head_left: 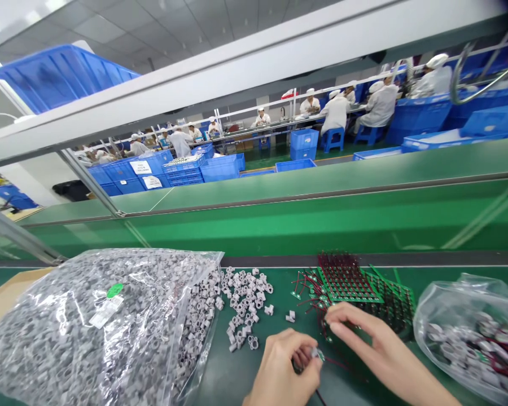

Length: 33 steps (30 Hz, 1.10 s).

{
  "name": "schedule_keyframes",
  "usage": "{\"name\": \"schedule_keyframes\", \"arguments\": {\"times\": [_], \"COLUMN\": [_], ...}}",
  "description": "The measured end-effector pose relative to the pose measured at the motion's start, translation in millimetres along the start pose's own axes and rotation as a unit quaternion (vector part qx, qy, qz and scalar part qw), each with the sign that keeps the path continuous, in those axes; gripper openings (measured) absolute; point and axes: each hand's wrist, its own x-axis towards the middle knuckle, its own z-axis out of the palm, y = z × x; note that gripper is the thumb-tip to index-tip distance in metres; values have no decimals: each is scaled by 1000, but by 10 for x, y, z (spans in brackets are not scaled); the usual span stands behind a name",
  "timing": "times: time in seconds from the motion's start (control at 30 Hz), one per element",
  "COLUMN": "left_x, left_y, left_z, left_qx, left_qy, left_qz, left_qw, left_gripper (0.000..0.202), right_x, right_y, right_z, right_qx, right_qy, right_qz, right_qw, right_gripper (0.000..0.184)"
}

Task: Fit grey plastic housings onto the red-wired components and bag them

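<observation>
Head view: the counter (232, 379) ends on its far side at a dark strip (279, 261), with a green panel (237, 231) rising behind it. Large clear bag (88, 332) of grey fittings crowds the left; smaller clear bag (461, 290) lies at the right, beyond the right hand (379, 344). Room I note for moving: a strip between the loose grey fittings (248, 299) and the left hand (281, 361), running to the near side. Piece in work: small grey fitting (315, 353), a bit of green showing on it, thin dark-red wire (337, 363) just right of it. Left hand pinches it between thumb and fingers; it sits left of and nearer than the right hand. Right thumb and forefinger reach toward wired boards (351, 282); I cannot tell whether they grip anything.
</observation>
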Motion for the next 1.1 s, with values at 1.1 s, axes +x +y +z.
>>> {"name": "schedule_keyframes", "arguments": {"times": [1.1], "left_x": [260], "left_y": [-165], "left_z": [4], "left_qx": [-373], "left_qy": [40], "left_qz": [-121], "left_qw": [919], "left_gripper": [67], "right_x": [-56], "right_y": [-104], "right_z": [177], "right_qx": [-6], "right_qy": [-5], "right_qz": [13], "right_qw": [1000], "right_gripper": [29]}}
